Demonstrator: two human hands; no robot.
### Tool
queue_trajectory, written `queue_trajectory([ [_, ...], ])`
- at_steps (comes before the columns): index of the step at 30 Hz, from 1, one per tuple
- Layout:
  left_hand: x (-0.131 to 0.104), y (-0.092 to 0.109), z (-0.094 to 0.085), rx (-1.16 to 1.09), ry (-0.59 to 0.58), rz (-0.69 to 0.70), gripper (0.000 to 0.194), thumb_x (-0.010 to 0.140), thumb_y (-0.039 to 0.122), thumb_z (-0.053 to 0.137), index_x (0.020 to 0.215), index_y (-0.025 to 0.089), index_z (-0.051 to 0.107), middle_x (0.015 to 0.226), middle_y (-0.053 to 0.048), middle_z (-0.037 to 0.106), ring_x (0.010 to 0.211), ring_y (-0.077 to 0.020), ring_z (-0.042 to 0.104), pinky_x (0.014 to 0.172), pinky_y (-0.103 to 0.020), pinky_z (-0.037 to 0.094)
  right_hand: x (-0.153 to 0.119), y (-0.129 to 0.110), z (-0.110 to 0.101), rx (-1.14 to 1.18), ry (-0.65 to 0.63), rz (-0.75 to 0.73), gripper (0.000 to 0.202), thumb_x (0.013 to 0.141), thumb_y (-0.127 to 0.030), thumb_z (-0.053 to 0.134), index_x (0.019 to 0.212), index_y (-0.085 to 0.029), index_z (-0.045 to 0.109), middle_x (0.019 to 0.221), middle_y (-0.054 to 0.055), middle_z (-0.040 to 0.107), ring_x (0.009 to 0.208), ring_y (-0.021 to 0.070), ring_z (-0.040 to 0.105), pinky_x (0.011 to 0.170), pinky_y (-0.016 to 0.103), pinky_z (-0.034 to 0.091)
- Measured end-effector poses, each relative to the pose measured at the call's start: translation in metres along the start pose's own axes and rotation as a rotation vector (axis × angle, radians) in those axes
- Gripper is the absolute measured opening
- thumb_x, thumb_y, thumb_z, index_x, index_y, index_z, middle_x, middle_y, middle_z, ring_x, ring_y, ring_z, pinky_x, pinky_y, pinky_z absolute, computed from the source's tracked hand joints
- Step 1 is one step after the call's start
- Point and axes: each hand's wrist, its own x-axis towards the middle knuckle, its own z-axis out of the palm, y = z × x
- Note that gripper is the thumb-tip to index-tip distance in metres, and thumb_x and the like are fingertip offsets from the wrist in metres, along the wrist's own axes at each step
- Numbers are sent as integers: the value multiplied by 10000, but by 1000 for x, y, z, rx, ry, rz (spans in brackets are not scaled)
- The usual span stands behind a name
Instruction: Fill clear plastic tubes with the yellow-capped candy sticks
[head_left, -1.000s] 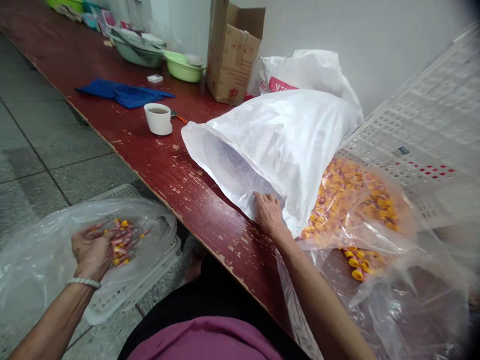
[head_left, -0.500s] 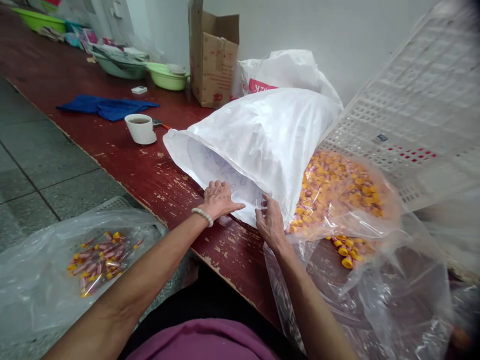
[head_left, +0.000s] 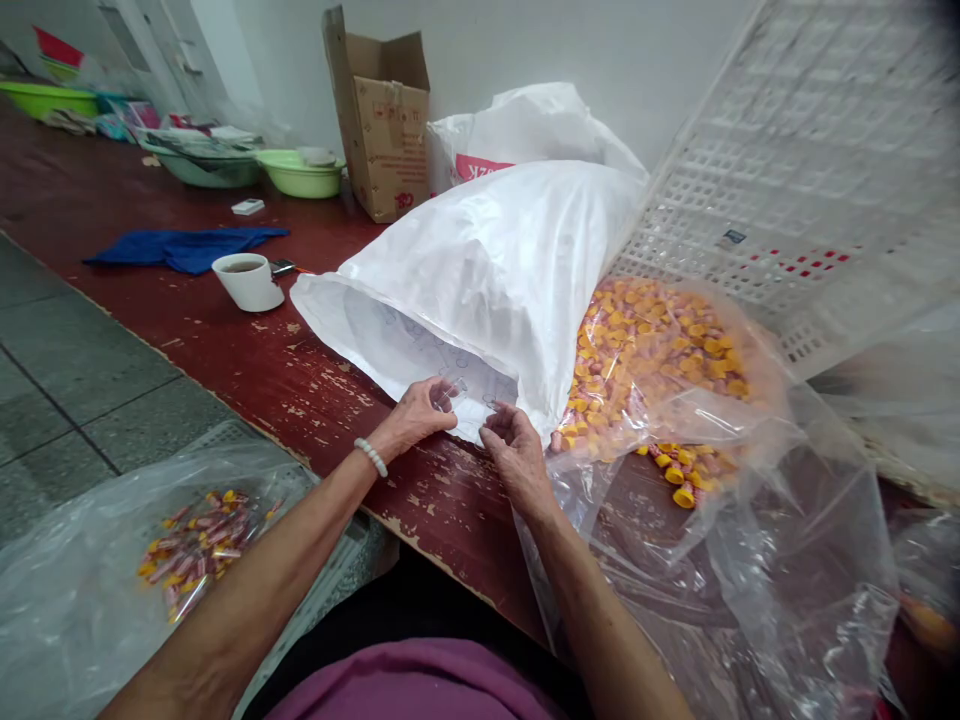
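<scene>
A large white sack (head_left: 495,260) lies on the red table with its mouth toward me, and small clear pieces show inside. My left hand (head_left: 424,412), with a beaded bracelet at the wrist, is at the sack's mouth, thumb and fingers closed on a small clear plastic piece. Just right of it, at the lower lip of the sack, my right hand (head_left: 514,448) has its fingers curled around a small clear thing, hard to make out. To the right, many yellow-capped pink pieces (head_left: 645,350) lie under clear plastic.
A white cup (head_left: 251,285) with dark liquid and a blue cloth (head_left: 187,248) are at left. Behind stand a cardboard box (head_left: 390,140) and green basins (head_left: 300,178). A white crate (head_left: 757,200) leans at right. A plastic bag (head_left: 82,570) with capped pieces is lower left.
My left hand has drawn back from the sack's mouth and closed on a clear piece. My right hand's fingers have curled in. The view has shifted slightly.
</scene>
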Motion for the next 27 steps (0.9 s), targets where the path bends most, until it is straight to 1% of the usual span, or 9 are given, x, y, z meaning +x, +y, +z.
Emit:
queue_trajectory([
  [3, -24, 2, 12, -684, -85, 1, 314, 567, 123, 675, 865, 153, 580, 790, -7, 618, 709, -134, 586, 614, -237, 473, -7, -13, 7, 109, -29, 14, 394, 721, -263, 619, 1096, -195, 519, 907, 19, 603, 817, 137, 597, 753, 299, 506],
  [6, -37, 3, 19, -964, -79, -53, 365, 523, 69, 714, 853, 167, 593, 811, 6, 644, 747, -139, 608, 664, -259, 510, -14, -23, 10, 201, -50, 21, 402, 732, -258, 620, 1111, -211, 495, 924, 23, 607, 831, 145, 606, 738, 305, 527],
  [8, -41, 3, 21, -1005, -76, -61, 375, 518, 54, 724, 852, 170, 598, 835, 1, 658, 762, -150, 622, 672, -278, 525, -18, -27, 10, 223, -69, 21, 373, 739, -255, 619, 1087, -218, 492, 936, 19, 598, 818, 143, 613, 726, 307, 537],
  [10, -43, 2, 21, -1020, -95, -70, 361, 525, 57, 736, 840, 170, 600, 847, 3, 658, 763, -151, 627, 685, -295, 536, -22, -29, 9, 184, -53, -41, 296, 754, -245, 602, 1034, -222, 508, 964, 19, 574, 818, 137, 607, 717, 301, 539],
  [13, -46, 1, 18, -1056, -149, -122, 359, 561, 78, 737, 874, 187, 599, 842, 17, 645, 766, -142, 628, 687, -297, 540, -28, -29, 5, -39, 53, -277, 186, 749, -162, 565, 924, -224, 576, 971, 24, 515, 893, 145, 560, 743, 292, 523],
  [15, -49, 0, 16, -1078, -238, -159, 374, 589, 72, 716, 922, 196, 596, 844, 11, 644, 776, -144, 629, 689, -295, 537, -31, -29, 2, -202, 81, -414, 218, 734, -96, 526, 885, -228, 612, 936, 28, 484, 890, 149, 535, 730, 284, 516],
  [17, -52, -1, 13, -1108, -341, -177, 386, 610, 65, 690, 959, 199, 593, 845, 0, 648, 782, -152, 634, 714, -316, 534, -35, -27, 0, -308, 59, -496, 285, 725, -55, 482, 894, -232, 627, 901, 30, 474, 844, 147, 531, 699, 284, 517],
  [21, -54, -2, 12, -1177, -456, -154, 370, 638, 107, 665, 989, 201, 595, 845, -18, 651, 780, -170, 641, 739, -354, 527, -41, -23, -1, -434, 27, -604, 315, 763, -52, 446, 931, -237, 637, 897, 40, 496, 833, 149, 541, 709, 296, 517],
  [27, -54, -1, 15, -1180, -457, -135, 400, 627, 66, 656, 999, 202, 603, 903, -36, 674, 829, -188, 639, 729, -359, 530, -44, -20, -4, -457, 12, -641, 259, 831, -100, 445, 927, -242, 639, 911, 51, 553, 885, 161, 563, 777, 315, 513],
])
